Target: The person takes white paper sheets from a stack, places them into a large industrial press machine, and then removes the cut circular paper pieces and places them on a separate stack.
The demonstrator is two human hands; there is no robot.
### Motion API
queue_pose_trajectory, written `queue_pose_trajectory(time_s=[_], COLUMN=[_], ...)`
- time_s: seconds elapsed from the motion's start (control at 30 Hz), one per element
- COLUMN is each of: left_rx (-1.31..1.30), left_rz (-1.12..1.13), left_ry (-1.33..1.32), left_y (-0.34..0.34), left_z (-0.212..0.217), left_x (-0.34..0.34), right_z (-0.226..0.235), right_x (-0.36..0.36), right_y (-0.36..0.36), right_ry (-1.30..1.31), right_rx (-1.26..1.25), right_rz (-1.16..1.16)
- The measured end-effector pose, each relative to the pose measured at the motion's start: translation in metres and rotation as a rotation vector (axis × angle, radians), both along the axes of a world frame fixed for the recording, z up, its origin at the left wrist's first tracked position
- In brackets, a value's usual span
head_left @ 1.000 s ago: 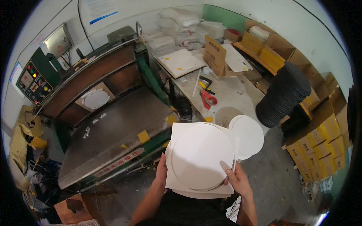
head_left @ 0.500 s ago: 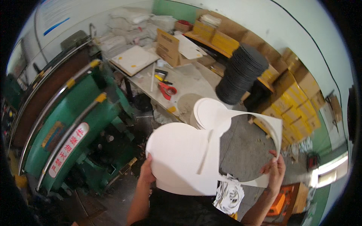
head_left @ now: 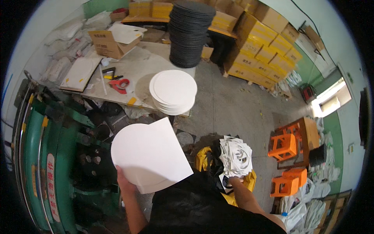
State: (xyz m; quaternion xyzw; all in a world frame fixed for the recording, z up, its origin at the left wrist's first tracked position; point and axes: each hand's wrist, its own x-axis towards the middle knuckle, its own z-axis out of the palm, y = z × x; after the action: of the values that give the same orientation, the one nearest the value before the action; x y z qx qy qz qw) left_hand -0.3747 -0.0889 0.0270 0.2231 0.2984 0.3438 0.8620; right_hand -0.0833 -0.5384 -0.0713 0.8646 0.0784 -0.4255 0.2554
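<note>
While left hand (head_left: 126,183) grips white sheets (head_left: 150,153), right hand (head_left: 234,181) (grip unclear) has reached scraps (head_left: 236,154).

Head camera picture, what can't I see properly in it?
All in the head view:
- Left hand: some fingers hidden under the white sheets.
- Right hand: mostly hidden by its own wrist; its grip on the white scraps is unclear.
- Green machine: cut off at the dark left rim.
</note>
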Motion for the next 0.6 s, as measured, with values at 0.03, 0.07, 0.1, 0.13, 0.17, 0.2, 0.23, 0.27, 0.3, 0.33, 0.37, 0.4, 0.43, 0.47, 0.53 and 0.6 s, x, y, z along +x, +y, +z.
queue_pose_trajectory(time_s=[0.03,0.07,0.1,0.13,0.17,0.2,0.23,0.27,0.3,0.33,0.37,0.4,0.43,0.47,0.53,0.6], left_rx=[-0.009,-0.016,-0.025,0.023,0.023,0.013,0.0,0.025,0.044,0.046,0.078,0.058,0.038,-0.001,0.017,0.02], left_rz=[0.001,-0.014,-0.021,-0.014,0.032,0.035,0.023,-0.001,-0.011,-0.008,-0.037,-0.016,0.008,-0.006,-0.01,-0.027], left_ry=[-0.023,-0.049,-0.059,-0.021,0.067,0.09,0.1,0.083,0.069,0.091,0.153,0.174,0.195,0.235,0.241,0.297], left_y=[-0.003,-0.004,-0.008,-0.008,-0.003,-0.001,-0.003,-0.002,-0.001,0.001,-0.001,-0.003,-0.005,-0.009,-0.017,-0.024], left_z=[0.01,0.021,0.027,0.026,0.005,0.008,0.016,0.021,0.02,0.014,0.017,0.015,0.012,0.027,0.037,0.029], left_x=[-0.002,0.0,-0.003,-0.01,-0.018,-0.024,-0.018,-0.014,-0.017,-0.025,-0.027,-0.032,-0.037,-0.036,-0.041,-0.049], right_z=[-0.032,-0.054,-0.062,-0.029,0.003,0.084,0.142,0.175,0.232,0.258,0.269,0.27,0.266,0.245,0.219,0.208], right_x=[0.004,0.006,0.009,0.015,0.018,0.004,-0.001,-0.004,-0.017,-0.023,-0.028,-0.036,-0.045,-0.048,-0.052,-0.055], right_y=[0.001,0.005,0.027,0.094,0.136,0.202,0.238,0.264,0.287,0.307,0.321,0.334,0.344,0.347,0.352,0.357], right_ry=[0.036,0.009,-0.09,-0.127,-0.295,-0.345,-0.388,-0.408,-0.383,-0.323,-0.274,-0.172,-0.071,0.007,0.123,0.219], right_rx=[0.129,0.315,0.524,0.599,1.227,1.537,1.678,1.868,1.917,1.964,1.996,1.951,1.902,1.866,1.798,1.711], right_rz=[-0.019,-0.023,0.035,0.284,0.029,-0.143,-0.126,-0.118,0.016,0.195,0.374,0.392,0.412,0.368,0.213,0.01])
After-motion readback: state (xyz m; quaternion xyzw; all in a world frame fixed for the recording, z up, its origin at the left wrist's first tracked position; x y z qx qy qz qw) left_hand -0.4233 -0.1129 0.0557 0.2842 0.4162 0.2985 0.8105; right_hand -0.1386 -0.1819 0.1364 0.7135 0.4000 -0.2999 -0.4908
